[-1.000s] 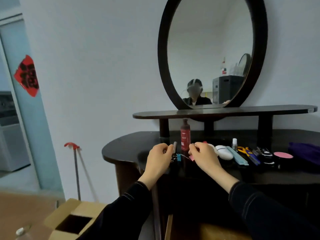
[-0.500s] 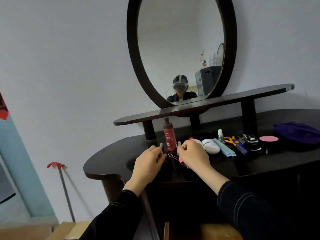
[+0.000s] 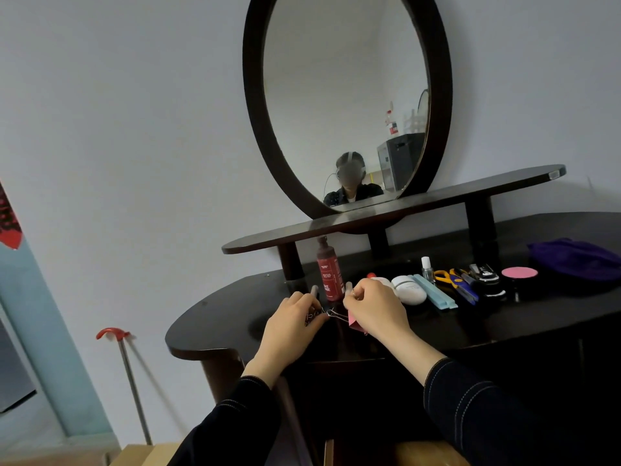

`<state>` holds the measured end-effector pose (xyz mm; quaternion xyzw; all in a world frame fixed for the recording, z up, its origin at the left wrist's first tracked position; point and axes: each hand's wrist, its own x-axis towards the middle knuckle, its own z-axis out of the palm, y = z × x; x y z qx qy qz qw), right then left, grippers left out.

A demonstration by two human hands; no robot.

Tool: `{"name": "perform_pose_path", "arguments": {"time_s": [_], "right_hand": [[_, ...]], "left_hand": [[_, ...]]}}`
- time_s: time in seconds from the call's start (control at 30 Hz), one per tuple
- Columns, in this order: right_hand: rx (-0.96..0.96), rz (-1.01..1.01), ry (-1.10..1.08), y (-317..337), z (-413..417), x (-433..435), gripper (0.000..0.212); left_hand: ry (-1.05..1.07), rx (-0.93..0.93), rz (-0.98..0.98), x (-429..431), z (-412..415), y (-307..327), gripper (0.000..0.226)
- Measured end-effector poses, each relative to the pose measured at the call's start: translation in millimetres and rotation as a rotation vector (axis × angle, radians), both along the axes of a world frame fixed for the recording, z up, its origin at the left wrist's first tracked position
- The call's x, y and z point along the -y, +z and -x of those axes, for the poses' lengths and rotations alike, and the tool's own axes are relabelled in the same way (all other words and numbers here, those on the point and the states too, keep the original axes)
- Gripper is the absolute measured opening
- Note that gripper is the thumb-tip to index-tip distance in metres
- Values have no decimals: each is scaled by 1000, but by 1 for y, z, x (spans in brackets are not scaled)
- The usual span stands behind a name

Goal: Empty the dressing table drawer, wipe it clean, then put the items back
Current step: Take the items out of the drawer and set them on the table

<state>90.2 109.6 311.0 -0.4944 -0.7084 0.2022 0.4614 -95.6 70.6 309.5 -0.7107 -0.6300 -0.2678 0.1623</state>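
Both my hands are low over the dark dressing table top [image 3: 215, 317], in front of a red bottle [image 3: 328, 270]. My left hand [image 3: 291, 322] pinches small metal binder clips [image 3: 314, 314]. My right hand [image 3: 376, 309] holds a pink binder clip [image 3: 353, 321] whose wire arm points left toward the other clips. To the right lie a white oval case [image 3: 408, 290], a light blue strip [image 3: 435, 292], a small nail polish bottle [image 3: 426, 269], yellow and blue scissors [image 3: 453, 279], a black stapler [image 3: 485, 275], a pink compact [image 3: 519, 273] and a purple cloth [image 3: 578, 258]. The drawer is hidden below my arms.
A raised dark shelf [image 3: 386, 216] on short posts spans the back, with an oval mirror [image 3: 346, 95] above it. A red-handled stick [image 3: 129, 375] leans against the wall at the left. A cardboard box edge [image 3: 141, 455] shows at the bottom left.
The camera has tilted and swung right, so the table sits lower and slanted. Both hands stay together in front of the red bottle, still working the clips.
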Motion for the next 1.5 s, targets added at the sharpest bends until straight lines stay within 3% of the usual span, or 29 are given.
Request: {"name": "perform_pose_path", "arguments": {"time_s": [0.27,0.43,0.57,0.77,0.97,1.17,1.4,1.5], "right_hand": [[-187,86,91,2,-3,-4,22],[-273,108,84,3,-2,-5,27],[-278,113,87,4,-2,-5,29],[-303,134,135,3,-3,-5,30],[-365,182,189,6,-6,-1,52],[-357,250,320,11,-6,4,33],[-215,208,400,7,-4,5,1],[-189,190,400,7,-3,5,11]], "left_hand": [[61,25,-205,11,4,-2,49],[55,6,73,5,10,-2,69],[-29,21,257,-2,10,-1,62],[-67,5,258,-5,7,0,54],[-97,57,240,-2,6,1,32],[-24,108,148,0,6,-1,12],[44,158,83,-3,9,-4,11],[12,182,48,-3,9,-4,17]]}}
